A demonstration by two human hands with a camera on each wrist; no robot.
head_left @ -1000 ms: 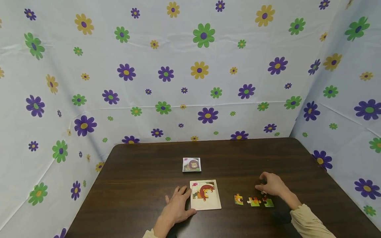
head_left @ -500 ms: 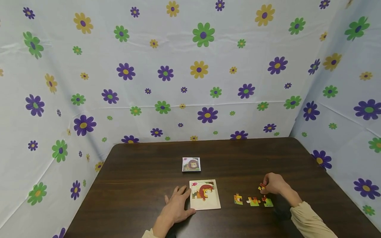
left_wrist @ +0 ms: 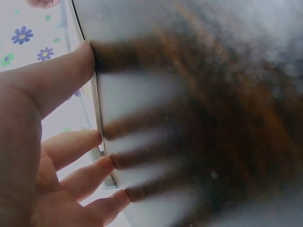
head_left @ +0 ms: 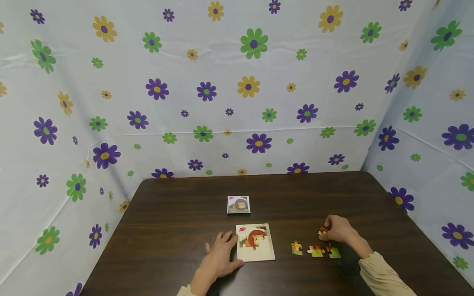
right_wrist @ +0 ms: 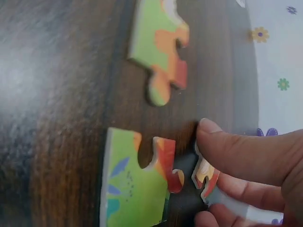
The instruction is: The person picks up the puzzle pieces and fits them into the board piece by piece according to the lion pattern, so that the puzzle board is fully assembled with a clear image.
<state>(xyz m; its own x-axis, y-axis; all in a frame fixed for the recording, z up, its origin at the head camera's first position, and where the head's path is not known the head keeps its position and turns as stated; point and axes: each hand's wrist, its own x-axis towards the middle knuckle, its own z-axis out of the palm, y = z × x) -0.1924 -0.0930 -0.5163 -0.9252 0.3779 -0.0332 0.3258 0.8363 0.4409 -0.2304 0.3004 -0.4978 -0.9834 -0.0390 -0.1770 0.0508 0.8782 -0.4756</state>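
Note:
My left hand (head_left: 219,257) lies spread at the left edge of the puzzle board (head_left: 264,251), its thumb and fingertips touching the board's side and the table. Part of a lion picture is filled in at the board's upper left; the lower part is bare wood. On the right, my right hand (head_left: 338,229) pinches a red and yellow puzzle piece (right_wrist: 206,170) between thumb and fingers, tilted close over the table. Beside that hand lie a green corner piece (right_wrist: 132,184), a green and orange piece (head_left: 316,251) and a yellow piece (head_left: 296,248).
A small lion picture card (head_left: 238,204) lies behind the board. Dark wooden table (head_left: 177,213) stretches around everything, with a flowered white cloth (head_left: 222,111) hanging along its back and sides.
My right hand has picked up the red and yellow piece, shifted slightly right, then slightly back left with it. The left hand and the board have stayed put.

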